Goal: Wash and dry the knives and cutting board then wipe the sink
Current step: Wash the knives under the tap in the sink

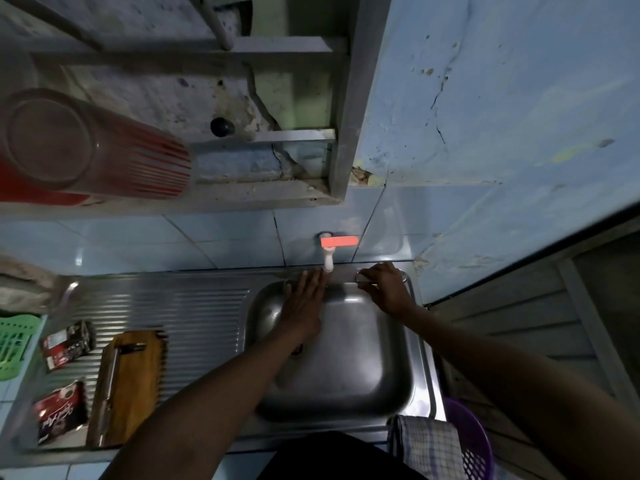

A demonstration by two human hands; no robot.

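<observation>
A wooden cutting board [133,389] lies on the ribbed drainboard left of the steel sink [420,344]. A long steel knife [110,382] rests along the board's left side, and a dark handle [133,348] shows near its far end. My left hand [304,301] is held flat, fingers straight, over the basin just under the white tap [328,262] with its orange lever. My right hand [384,287] curls round a small round metal dish [362,277] on the sink's back right rim. I cannot see whether water is running.
Two red-and-black sachets [69,341] [60,410] lie left of the board, beside a green basket [14,341]. A checked cloth [427,445] hangs at the sink's front right corner over a purple basket [476,441]. An upturned red-striped glass [86,147] sits on the shelf above.
</observation>
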